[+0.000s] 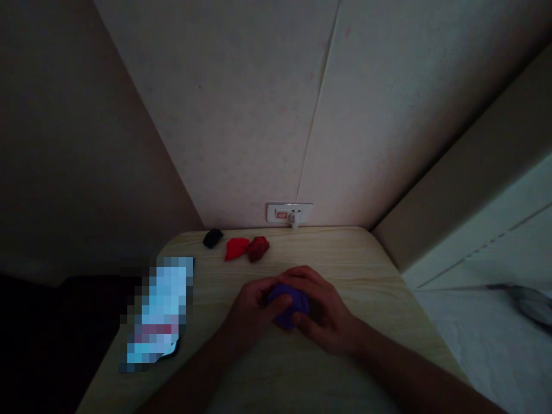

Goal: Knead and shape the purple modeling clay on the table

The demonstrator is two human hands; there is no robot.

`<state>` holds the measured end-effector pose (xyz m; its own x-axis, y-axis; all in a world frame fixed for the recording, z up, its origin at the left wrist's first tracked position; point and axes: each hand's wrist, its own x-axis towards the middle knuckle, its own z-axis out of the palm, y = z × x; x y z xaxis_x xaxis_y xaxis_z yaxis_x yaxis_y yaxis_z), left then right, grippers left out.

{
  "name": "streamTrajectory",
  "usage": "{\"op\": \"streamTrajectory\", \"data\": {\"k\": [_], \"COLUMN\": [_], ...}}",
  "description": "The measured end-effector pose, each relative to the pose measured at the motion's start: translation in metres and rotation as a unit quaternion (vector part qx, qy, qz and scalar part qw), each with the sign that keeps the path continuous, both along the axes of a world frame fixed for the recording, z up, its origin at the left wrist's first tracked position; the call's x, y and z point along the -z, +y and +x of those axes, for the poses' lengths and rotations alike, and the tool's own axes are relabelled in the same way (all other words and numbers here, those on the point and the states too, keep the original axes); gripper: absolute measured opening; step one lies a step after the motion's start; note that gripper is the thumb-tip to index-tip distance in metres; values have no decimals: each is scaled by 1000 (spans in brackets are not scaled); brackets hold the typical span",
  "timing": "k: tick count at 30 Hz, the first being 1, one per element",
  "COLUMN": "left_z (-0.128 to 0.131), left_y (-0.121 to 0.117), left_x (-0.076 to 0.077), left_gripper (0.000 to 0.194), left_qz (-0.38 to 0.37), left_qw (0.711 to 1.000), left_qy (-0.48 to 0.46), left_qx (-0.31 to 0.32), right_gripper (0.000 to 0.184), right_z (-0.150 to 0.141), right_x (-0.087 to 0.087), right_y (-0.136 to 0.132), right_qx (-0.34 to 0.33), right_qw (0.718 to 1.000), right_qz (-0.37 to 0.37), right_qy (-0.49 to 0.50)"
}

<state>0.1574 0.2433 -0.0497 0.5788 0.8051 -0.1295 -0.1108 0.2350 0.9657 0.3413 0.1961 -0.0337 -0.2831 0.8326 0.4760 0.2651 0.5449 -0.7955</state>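
Observation:
A purple piece (297,303), rounded and flattened, sits between my two hands above the wooden table; its material is hard to tell in the dim light. My left hand (254,307) grips it from the left, the thumb lying across its face. From the right, my right hand (325,310) curls around it, with the thumb at its lower edge and the fingers over its far side. Beyond my hands lie a bright red lump (237,248), a dark red lump (258,249) touching or nearly touching it, and a black lump (213,238) farther left.
A phone with a lit, pixelated screen (161,310) lies at the table's left side. The light wooden table (345,253) meets the wall, where a socket panel (276,213) holds a white plug (294,219). A pale cabinet-like surface (466,172) stands to the right.

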Motion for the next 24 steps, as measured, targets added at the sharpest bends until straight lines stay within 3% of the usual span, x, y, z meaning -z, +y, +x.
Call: {"op": "streamTrajectory", "data": {"k": [5, 10, 14, 19, 24], "left_z": [0, -1, -3, -4, -3], "left_y": [1, 5, 4, 4, 6], "left_x": [2, 4, 6, 8, 7], "left_gripper": [38, 36, 38, 38, 40], "left_qz": [-30, 10, 12, 39, 7], "left_qw": [999, 1000, 1000, 999, 1000], "left_qy": [-8, -12, -3, 14, 17], "left_qx": [13, -21, -25, 12, 21], "right_gripper": [52, 90, 87, 97, 87], "right_z": [0, 0, 0, 0, -1], "right_x": [3, 8, 11, 15, 18], "right_y": [1, 2, 2, 2, 3], "right_qx": [-13, -23, -20, -4, 42], "right_qw": [1000, 998, 998, 998, 997], "right_qz": [-10, 24, 4, 0, 31], "right_qy": [-17, -61, -66, -61, -48]}}
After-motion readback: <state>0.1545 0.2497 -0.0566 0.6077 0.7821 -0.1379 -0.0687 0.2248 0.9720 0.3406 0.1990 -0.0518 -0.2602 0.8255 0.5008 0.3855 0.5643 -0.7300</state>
